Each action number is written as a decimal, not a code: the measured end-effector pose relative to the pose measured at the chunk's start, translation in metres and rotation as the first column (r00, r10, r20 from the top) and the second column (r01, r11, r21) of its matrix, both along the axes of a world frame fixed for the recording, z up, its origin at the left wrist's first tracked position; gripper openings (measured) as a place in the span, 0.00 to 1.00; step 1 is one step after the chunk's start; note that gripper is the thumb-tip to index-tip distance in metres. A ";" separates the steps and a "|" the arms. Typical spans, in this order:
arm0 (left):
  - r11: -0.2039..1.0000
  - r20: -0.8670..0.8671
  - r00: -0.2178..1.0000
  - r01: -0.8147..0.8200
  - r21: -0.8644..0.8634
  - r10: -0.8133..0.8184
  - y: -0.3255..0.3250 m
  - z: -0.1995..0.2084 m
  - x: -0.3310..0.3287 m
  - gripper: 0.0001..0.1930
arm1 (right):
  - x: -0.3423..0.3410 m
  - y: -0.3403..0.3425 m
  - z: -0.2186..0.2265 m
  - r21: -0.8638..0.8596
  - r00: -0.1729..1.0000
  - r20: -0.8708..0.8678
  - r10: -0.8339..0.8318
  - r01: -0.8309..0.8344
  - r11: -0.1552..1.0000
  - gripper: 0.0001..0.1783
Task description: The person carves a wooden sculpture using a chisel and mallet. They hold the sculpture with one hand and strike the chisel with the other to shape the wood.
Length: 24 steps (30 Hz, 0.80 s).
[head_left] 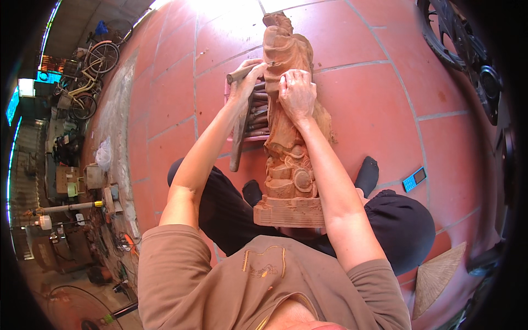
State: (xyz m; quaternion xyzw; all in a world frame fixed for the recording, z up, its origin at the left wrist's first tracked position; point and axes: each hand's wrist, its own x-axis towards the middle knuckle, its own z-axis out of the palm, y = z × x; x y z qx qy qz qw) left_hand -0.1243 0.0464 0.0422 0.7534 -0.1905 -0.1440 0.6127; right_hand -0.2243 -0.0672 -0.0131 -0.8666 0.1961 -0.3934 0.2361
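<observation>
A carved wooden statue (pixel 289 148) lies lengthwise in front of me, its square base towards my body. It shows a robed figure with draped folds and round carved shapes near the base. My left hand (pixel 247 80) is closed around a wooden-handled carving chisel (pixel 235 76), with its fingertips at the statue's left side. The chisel's tip is too small to make out. On the statue's upper middle, my right hand (pixel 297 94) presses down with curled fingers. Left of the statue, a pink basket (pixel 254 139) holds several carving tools (pixel 257 118), partly hidden by my left arm and the statue.
A long wooden stick (pixel 238 142) leans over the basket's near left side. My bent legs flank the statue's base. A blue phone (pixel 414 180) and a conical hat (pixel 438 278) lie at right on the red tiles. Bicycles (pixel 91 77) stand far left; a motorbike wheel (pixel 440 33) is far right.
</observation>
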 end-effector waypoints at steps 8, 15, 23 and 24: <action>0.988 0.051 0.993 -0.100 -0.121 0.107 0.001 0.003 0.003 0.12 | -0.001 0.000 -0.001 0.005 1.000 -0.015 0.017 -0.017 1.000 0.08; 0.994 0.233 0.966 -0.106 -0.028 0.110 0.005 -0.010 0.010 0.11 | -0.001 0.001 -0.001 -0.018 1.000 -0.009 0.007 -0.007 1.000 0.08; 0.984 0.198 0.964 -0.167 -0.059 0.175 0.005 0.005 0.023 0.12 | 0.000 0.003 0.002 -0.015 1.000 -0.006 0.013 -0.013 1.000 0.07; 0.985 0.211 0.962 -0.166 -0.040 0.171 0.004 0.001 0.021 0.12 | 0.000 0.003 0.002 -0.017 1.000 -0.006 0.010 -0.010 1.000 0.07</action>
